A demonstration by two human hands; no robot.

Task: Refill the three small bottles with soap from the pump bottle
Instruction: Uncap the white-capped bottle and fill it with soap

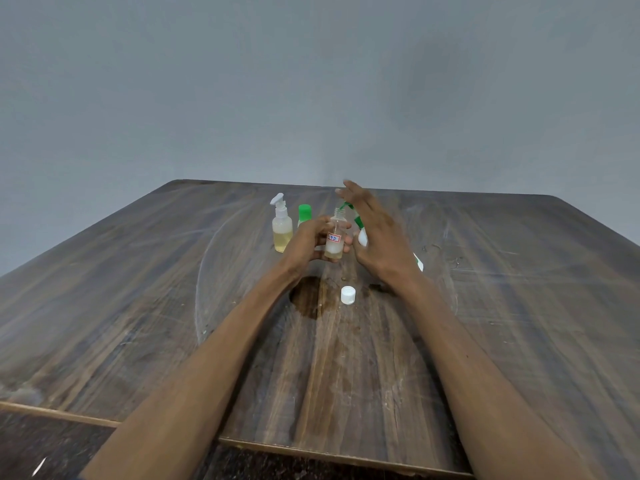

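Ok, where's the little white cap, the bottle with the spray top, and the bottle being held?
white cap (pixel 348 294), head view, on its top.
spray-top bottle (pixel 282 230), head view, on its clear body.
held bottle (pixel 334 240), head view, on its label; left hand (pixel 308 244) grips it.

Left hand curled in a closed grip; right hand raised, fingers straight and spread.
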